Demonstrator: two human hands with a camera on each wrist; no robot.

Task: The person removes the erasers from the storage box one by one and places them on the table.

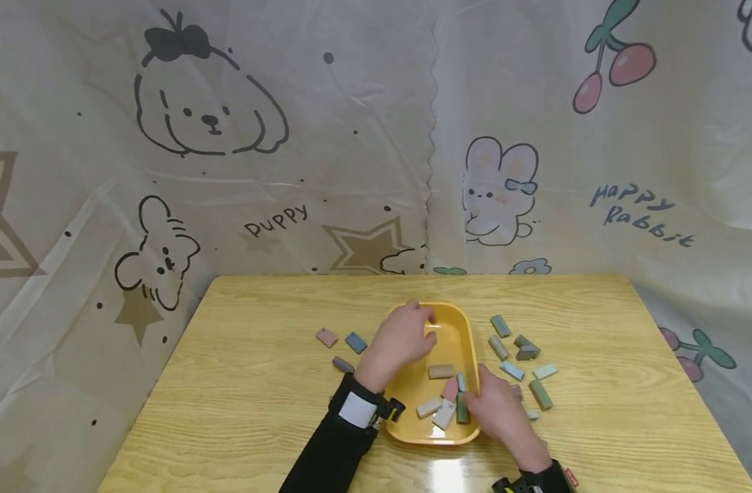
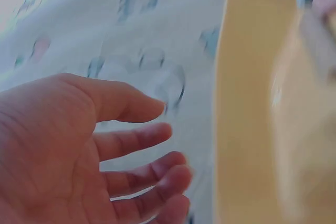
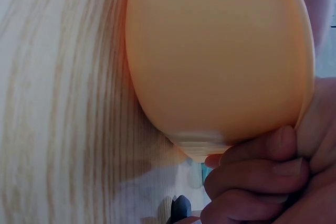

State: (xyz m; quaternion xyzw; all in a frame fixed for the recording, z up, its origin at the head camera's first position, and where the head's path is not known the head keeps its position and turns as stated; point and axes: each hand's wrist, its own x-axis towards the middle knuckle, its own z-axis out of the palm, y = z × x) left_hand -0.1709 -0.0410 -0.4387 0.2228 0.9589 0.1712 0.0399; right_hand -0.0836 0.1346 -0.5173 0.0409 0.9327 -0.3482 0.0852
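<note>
A yellow plastic tray [image 1: 440, 346] stands on the wooden table with several small blocks in its near half. Among them are a brown block [image 1: 440, 372], a pink block [image 1: 450, 389], a green block [image 1: 461, 409] and a white block [image 1: 444, 415]. My right hand [image 1: 498, 404] grips the tray's right rim; its fingers [image 3: 257, 177] curl against the outer wall in the right wrist view. Over the tray's far left side hovers my left hand [image 1: 403, 339]. Loosely bent, its fingers [image 2: 136, 137] hold nothing and appear apart from the tray in the left wrist view.
Right of the tray lie several loose blocks, including a green one [image 1: 540, 395] and a light blue one [image 1: 512, 370]. To the left are a pink block [image 1: 327, 337], a blue block [image 1: 355, 342] and a grey-purple block [image 1: 343, 365]. A printed curtain [image 1: 351, 137] hangs behind the table [image 1: 246, 383].
</note>
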